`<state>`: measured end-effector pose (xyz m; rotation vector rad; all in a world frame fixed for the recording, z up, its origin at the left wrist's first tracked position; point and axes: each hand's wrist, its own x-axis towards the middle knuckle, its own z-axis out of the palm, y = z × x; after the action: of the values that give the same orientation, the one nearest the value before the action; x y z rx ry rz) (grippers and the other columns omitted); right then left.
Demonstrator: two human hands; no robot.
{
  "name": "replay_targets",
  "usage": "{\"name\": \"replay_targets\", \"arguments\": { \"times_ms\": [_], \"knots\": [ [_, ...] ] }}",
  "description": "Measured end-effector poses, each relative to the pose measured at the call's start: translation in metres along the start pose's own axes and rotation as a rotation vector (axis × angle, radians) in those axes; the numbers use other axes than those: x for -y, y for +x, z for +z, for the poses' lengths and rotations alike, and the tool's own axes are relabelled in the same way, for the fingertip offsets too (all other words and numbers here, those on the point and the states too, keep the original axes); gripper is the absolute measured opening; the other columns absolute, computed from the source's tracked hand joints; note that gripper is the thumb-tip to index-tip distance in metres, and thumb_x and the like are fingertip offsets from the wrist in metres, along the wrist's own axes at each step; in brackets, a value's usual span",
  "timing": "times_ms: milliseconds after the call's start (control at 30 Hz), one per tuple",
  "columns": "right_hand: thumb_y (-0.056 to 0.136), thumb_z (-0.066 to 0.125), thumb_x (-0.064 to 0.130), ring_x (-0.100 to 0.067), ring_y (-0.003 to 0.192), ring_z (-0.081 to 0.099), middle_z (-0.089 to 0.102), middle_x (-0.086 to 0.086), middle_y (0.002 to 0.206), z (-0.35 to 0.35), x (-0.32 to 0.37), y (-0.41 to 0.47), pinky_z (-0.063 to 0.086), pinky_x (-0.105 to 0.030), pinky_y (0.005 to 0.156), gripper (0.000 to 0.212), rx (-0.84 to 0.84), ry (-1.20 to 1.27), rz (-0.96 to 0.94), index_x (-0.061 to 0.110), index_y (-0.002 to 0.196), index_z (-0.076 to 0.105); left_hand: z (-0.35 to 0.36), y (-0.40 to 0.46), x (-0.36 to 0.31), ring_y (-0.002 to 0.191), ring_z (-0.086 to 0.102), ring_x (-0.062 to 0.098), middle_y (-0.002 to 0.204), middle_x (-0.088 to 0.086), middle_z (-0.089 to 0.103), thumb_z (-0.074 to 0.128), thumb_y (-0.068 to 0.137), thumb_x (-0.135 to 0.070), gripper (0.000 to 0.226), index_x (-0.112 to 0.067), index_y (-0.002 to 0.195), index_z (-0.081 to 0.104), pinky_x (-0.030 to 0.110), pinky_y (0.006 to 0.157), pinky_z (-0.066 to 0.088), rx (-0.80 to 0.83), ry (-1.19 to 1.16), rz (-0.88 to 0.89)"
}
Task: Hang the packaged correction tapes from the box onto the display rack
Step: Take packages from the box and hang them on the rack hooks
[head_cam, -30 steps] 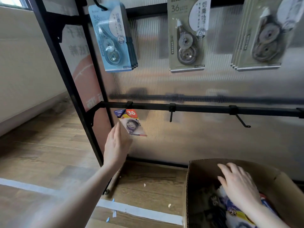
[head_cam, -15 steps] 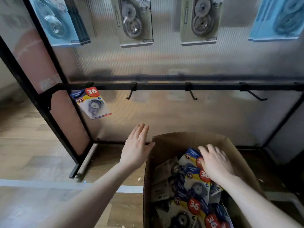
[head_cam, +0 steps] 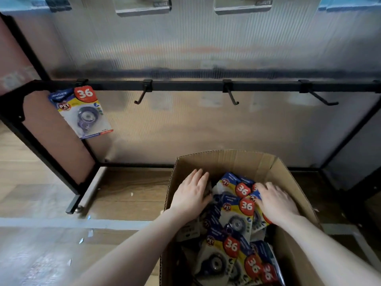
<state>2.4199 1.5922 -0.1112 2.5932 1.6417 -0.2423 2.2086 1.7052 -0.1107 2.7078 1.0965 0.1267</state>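
Both in the open brown cardboard box: left hand flat, fingers straight, right hand spread, resting on yellow-and-blue carded correction tapes. One pack hanging on black metal rack rail, beside three bare hooks.

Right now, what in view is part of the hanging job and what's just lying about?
Part of the job:
- cardboard box
- loose packs in it
- left hand and right hand, both on the packs
- hung pack
- lower rail, empty hooks

Lying about:
- paper scraps on the floor
- white floor tape
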Motion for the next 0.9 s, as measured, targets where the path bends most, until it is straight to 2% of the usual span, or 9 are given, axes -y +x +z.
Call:
{"name": "replay_targets", "arguments": {
  "times_ms": [133, 233, 333, 467, 567, 700, 767, 833, 900],
  "knots": [
    [0.096, 0.042, 0.036, -0.023, 0.121, 0.048, 0.042, -0.005, 0.137, 0.01, 0.0, 0.01, 0.044, -0.036, 0.095, 0.053, 0.037, 0.115, 0.047, 0.018, 0.143, 0.026, 0.015, 0.016, 0.003, 0.144, 0.004, 0.024, 0.157, 0.006, 0.005, 0.051, 0.093, -0.035, 0.073, -0.018, 0.15, 0.008, 0.038, 0.116, 0.011, 0.21, -0.099, -0.147],
    [0.095, 0.048, 0.036, -0.022, 0.115, 0.054, 0.047, -0.004, 0.135, 0.019, 0.001, 0.016, 0.05, -0.036, 0.089, 0.049, 0.11, 0.175, 0.059, 0.018, 0.138, 0.035, 0.03, 0.03, 0.008, 0.141, 0.015, 0.026, 0.155, 0.006, 0.016, 0.06, 0.088, -0.021, 0.074, -0.018, 0.148, 0.017, 0.039, 0.114, 0.02, 0.285, -0.09, -0.2],
    [0.092, 0.053, 0.035, -0.02, 0.1, 0.06, 0.061, -0.001, 0.117, 0.027, 0.004, 0.02, 0.053, -0.037, 0.082, 0.031, 0.207, 0.205, 0.051, 0.02, 0.119, 0.05, 0.042, 0.037, 0.014, 0.139, 0.02, 0.027, 0.152, 0.004, 0.021, 0.057, 0.088, -0.018, 0.068, -0.022, 0.146, 0.022, 0.041, 0.112, 0.025, 0.351, 0.008, -0.147],
    [0.087, 0.061, 0.033, -0.019, 0.104, 0.058, 0.059, 0.0, 0.117, 0.033, 0.008, 0.023, 0.051, -0.034, 0.083, 0.039, 0.248, 0.307, 0.029, 0.022, 0.122, 0.048, 0.055, 0.045, 0.022, 0.139, 0.019, 0.026, 0.154, 0.002, 0.019, 0.051, 0.091, -0.013, 0.062, -0.022, 0.146, 0.025, 0.041, 0.11, 0.025, 0.458, 0.191, -0.04],
    [0.082, 0.066, 0.028, -0.019, 0.1, 0.058, 0.06, 0.001, 0.112, 0.035, 0.009, 0.026, 0.05, -0.033, 0.081, 0.036, 0.252, 0.432, 0.063, 0.023, 0.114, 0.051, 0.064, 0.054, 0.026, 0.134, 0.028, 0.026, 0.148, 0.004, 0.029, 0.048, 0.093, -0.012, 0.055, -0.018, 0.143, 0.029, 0.039, 0.104, 0.03, 0.449, 0.263, -0.019],
    [0.082, 0.064, 0.025, -0.014, 0.092, 0.058, 0.062, 0.006, 0.101, 0.038, 0.011, 0.026, 0.051, -0.031, 0.077, 0.023, 0.266, 0.533, 0.023, 0.029, 0.104, 0.058, 0.065, 0.06, 0.031, 0.135, 0.03, 0.029, 0.15, 0.006, 0.027, 0.047, 0.092, -0.014, 0.07, -0.025, 0.149, 0.009, 0.04, 0.105, 0.029, 0.467, 0.126, -0.039],
    [0.084, 0.063, 0.026, -0.013, 0.087, 0.057, 0.061, 0.009, 0.09, 0.04, 0.013, 0.027, 0.046, -0.028, 0.07, 0.01, 0.264, 0.565, -0.008, 0.031, 0.091, 0.058, 0.066, 0.062, 0.032, 0.134, 0.031, 0.03, 0.151, 0.006, 0.025, 0.049, 0.092, -0.016, 0.077, -0.033, 0.149, -0.001, 0.04, 0.104, 0.031, 0.477, 0.07, -0.016],
    [0.084, 0.062, 0.025, -0.012, 0.08, 0.055, 0.057, 0.009, 0.077, 0.042, 0.014, 0.028, 0.04, -0.027, 0.062, 0.012, 0.252, 0.58, -0.029, 0.032, 0.078, 0.055, 0.071, 0.066, 0.033, 0.133, 0.033, 0.031, 0.152, 0.004, 0.022, 0.053, 0.09, -0.015, 0.083, -0.039, 0.147, -0.003, 0.04, 0.102, 0.035, 0.511, 0.008, -0.028],
    [0.084, 0.061, 0.024, -0.012, 0.081, 0.056, 0.058, 0.009, 0.079, 0.041, 0.014, 0.028, 0.042, -0.028, 0.065, 0.009, 0.249, 0.583, -0.033, 0.032, 0.08, 0.057, 0.078, 0.07, 0.033, 0.134, 0.032, 0.032, 0.154, 0.003, 0.016, 0.06, 0.085, -0.015, 0.092, -0.041, 0.146, -0.003, 0.041, 0.104, 0.036, 0.567, -0.07, -0.062]
  ]
}}
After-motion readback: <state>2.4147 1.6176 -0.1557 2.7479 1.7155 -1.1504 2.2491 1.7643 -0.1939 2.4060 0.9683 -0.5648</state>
